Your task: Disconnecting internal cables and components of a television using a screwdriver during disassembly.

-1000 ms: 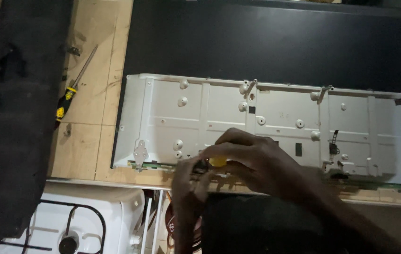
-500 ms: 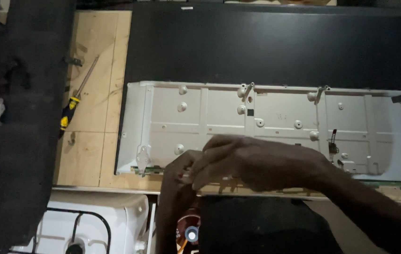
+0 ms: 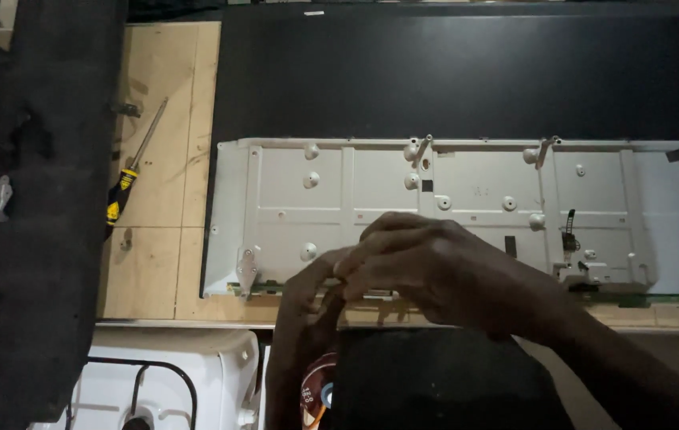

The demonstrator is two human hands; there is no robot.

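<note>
Two hands meet at the lower middle of the frame, over the near edge of a long pale metal panel that lies across a wooden table. The right hand curls its fingers narrowly, covering that edge; whether it pinches anything I cannot tell. The left hand rises from below, its fingers bent up against the right hand's fingertips. At the bottom, below them, sits a round reddish object, and at lower left a white appliance. Farther up at left, a yellow-and-black screwdriver lies on the wood. A black sheet fills the top.
</note>
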